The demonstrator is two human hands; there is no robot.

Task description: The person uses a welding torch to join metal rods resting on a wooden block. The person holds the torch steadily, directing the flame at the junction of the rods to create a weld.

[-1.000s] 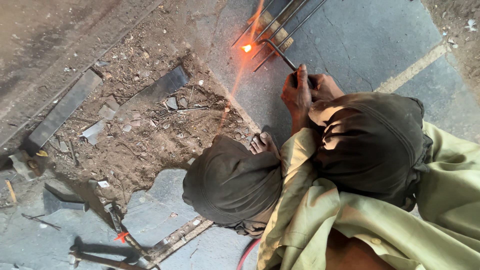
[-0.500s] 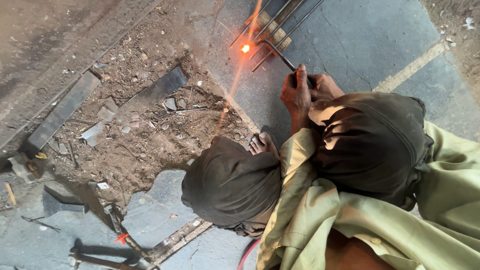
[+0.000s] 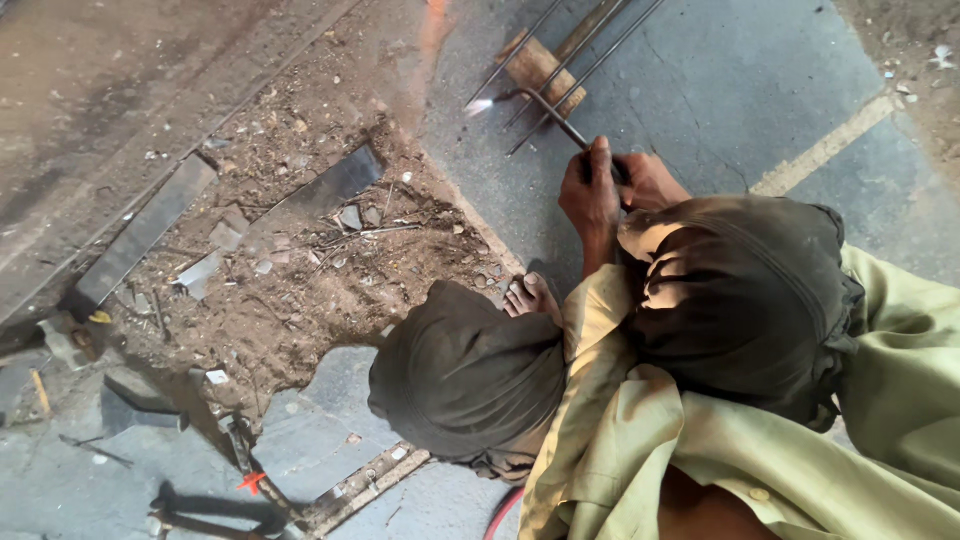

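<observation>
Flame's dropped from orange flare to small pale tip; both hands (image 3: 605, 190) still clenched on torch (image 3: 545, 112) over rods (image 3: 590, 55).

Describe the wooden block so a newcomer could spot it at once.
Start at the grey concrete floor near the top edge, above the hands. The wooden block lies under the thin metal rods, beside the glowing tip. It is the only short brown piece there.

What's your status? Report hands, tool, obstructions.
Left hand and right hand both shut on torch handle. Flame tip at thin steel rods. Wood block under rods; nothing blocking.
</observation>
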